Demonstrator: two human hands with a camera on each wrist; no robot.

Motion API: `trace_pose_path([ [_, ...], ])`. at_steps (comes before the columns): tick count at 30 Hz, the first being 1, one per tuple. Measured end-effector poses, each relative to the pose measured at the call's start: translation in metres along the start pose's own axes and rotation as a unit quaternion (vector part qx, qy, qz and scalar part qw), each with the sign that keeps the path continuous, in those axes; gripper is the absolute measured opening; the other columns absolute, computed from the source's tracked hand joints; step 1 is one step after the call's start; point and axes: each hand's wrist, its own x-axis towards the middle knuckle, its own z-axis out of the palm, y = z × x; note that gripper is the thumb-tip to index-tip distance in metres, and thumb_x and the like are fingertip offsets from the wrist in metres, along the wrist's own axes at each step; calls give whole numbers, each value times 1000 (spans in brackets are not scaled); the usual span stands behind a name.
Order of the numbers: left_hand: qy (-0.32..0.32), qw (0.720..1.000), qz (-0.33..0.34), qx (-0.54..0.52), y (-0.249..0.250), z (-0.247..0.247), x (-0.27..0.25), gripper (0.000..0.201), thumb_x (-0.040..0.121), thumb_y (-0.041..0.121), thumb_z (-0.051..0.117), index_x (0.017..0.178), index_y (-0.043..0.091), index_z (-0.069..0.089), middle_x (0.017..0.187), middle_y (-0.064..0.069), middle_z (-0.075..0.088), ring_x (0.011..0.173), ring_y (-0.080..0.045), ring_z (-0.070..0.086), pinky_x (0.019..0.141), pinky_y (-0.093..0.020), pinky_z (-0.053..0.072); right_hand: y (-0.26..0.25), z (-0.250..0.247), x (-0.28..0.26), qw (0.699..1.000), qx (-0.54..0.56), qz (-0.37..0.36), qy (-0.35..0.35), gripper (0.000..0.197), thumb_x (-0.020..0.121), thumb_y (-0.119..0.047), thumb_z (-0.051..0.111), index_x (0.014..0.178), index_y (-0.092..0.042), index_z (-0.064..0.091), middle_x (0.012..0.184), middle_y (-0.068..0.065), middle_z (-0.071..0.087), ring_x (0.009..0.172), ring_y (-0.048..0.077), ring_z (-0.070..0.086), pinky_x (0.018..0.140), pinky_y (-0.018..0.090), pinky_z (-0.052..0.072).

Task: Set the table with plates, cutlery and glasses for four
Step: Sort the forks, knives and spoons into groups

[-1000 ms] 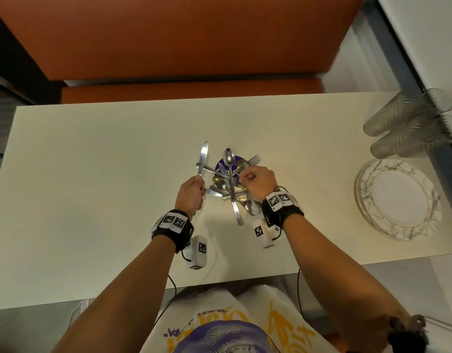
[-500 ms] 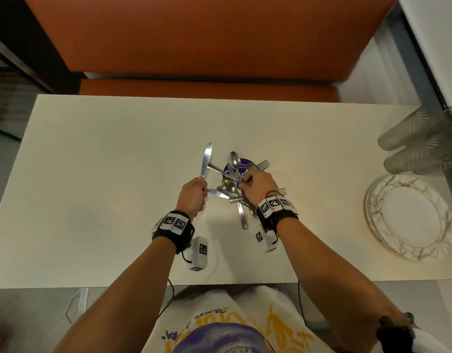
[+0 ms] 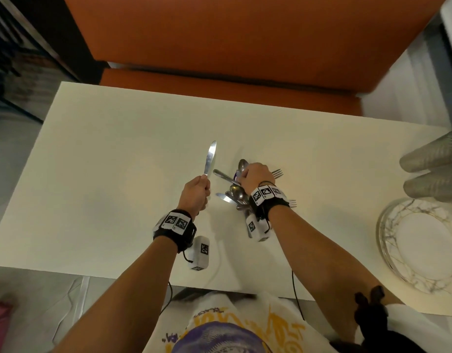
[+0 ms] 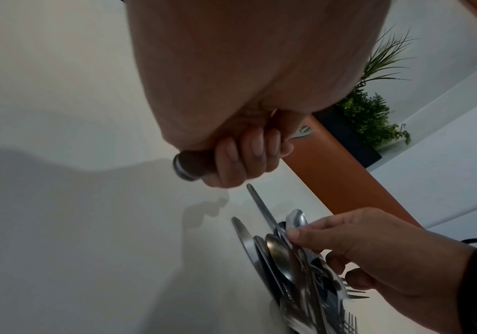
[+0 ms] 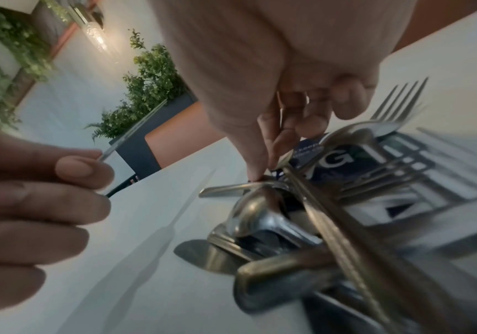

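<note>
1. We take the cutlery pile [image 3: 235,197] as our landmark; it lies on the white table [image 3: 105,174], about midway along it and nearer the edge where we stand.
2. Our left hand [image 3: 195,193] is just left of the pile, clear of it, fingers curled tight round the handle of a knife [image 3: 210,157]. The blade points up and away from us, toward the orange bench [image 3: 245,47] beyond the pile.
3. In the left wrist view the round butt of the knife handle pokes out below the curled fingers [image 4: 240,156].
4. Our right hand [image 3: 256,178] sits on top of the pile, over its far part. The thumb and fingertips [image 5: 256,158] are pressed together down among the handles, pinching at a piece of cutlery; we cannot tell which piece they have.
5. The pile holds spoons, forks and knives, crossed over one another. A spoon [image 3: 242,164] sticks out past the right hand on the far side, and fork tines [image 3: 277,172] show on the right of the hand.
6. Something dark blue with white lettering [image 5: 337,158] lies under the pile.
7. Well to the right of the pile a stack of marbled plates [image 3: 387,240] rests at the table's end.
8. Clear glasses [image 3: 433,174] stand just beyond the plates, also well right of the pile.
</note>
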Motion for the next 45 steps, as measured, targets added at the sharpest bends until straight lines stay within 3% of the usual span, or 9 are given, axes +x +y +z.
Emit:
trace_pose_path([
  [5, -1, 1000, 3, -3, 0, 0, 3, 32, 104, 29, 40, 75, 18, 45, 63, 4, 41, 43, -9, 29, 37, -21, 26, -2, 3, 8, 997, 74, 23, -15, 27, 81, -45, 73, 78, -18, 78, 76, -2, 73, 71, 21, 70, 73, 34, 62],
  [11, -3, 1000, 7, -6, 4, 1, 4, 34, 106, 29, 39, 74, 18, 45, 64, 2, 42, 42, -8, 29, 37, -19, 25, -4, -17, 16, 987, 156, 33, 7, 14, 88, -28, 74, 90, -16, 81, 90, -3, 74, 74, 15, 64, 75, 21, 53],
  [16, -10, 1000, 10, -9, 4, 3, 5, 35, 108, 31, 38, 78, 17, 48, 64, 1, 44, 43, -11, 31, 36, -19, 25, -6, -32, 20, 965, 253, 52, 47, 18, 86, -34, 76, 70, -29, 71, 79, -8, 71, 69, 6, 62, 67, 20, 51],
  [22, -10, 1000, 15, -6, 9, 3, 7, 36, 109, 32, 37, 80, 17, 50, 64, 2, 46, 43, -11, 34, 37, -18, 26, -11, -49, 19, 932, 352, 47, 73, 4, 86, -27, 76, 88, -25, 74, 93, -6, 75, 83, 16, 70, 77, 29, 57],
  [29, -4, 999, 43, 20, 19, 2, 9, 38, 110, 36, 36, 82, 17, 54, 63, 3, 51, 46, -14, 44, 40, -22, 28, -22, -65, 7, 889, 447, -32, 91, 17, 99, -19, 59, 105, -17, 75, 99, 1, 75, 88, 19, 70, 76, 30, 57],
  [33, 12, 997, 74, 29, 33, 2, 8, 39, 112, 34, 35, 85, 13, 54, 74, -7, 58, 59, -19, 57, 37, -15, 35, -34, -78, -1, 850, 520, -32, 73, 21, 106, -19, 42, 104, -17, 63, 93, 3, 61, 82, 20, 65, 87, 42, 60],
  [38, 17, 994, 108, 14, 42, 8, 11, 39, 113, 33, 35, 85, 16, 56, 90, -6, 73, 89, -23, 72, 68, -28, 53, -46, -85, -20, 748, 662, 15, 45, 22, 107, -21, 40, 99, -12, 58, 79, 1, 44, 58, 12, 44, 54, 27, 43],
  [42, -41, 993, 112, -18, 44, 19, 3, 37, 113, 30, 33, 89, 11, 52, 95, -14, 79, 91, -31, 77, 73, -36, 58, -49, -78, -39, 758, 651, -16, 31, 31, 108, -31, 38, 102, -12, 61, 77, -2, 38, 57, 10, 36, 54, 25, 35],
  [45, -77, 993, 87, -14, 44, 28, -8, 33, 113, 28, 33, 93, 8, 51, 95, -21, 77, 80, -34, 78, 53, -25, 55, -48, -75, -49, 791, 609, -46, 41, 37, 107, -21, 39, 108, -4, 72, 88, 3, 47, 64, 15, 50, 65, 35, 52],
])
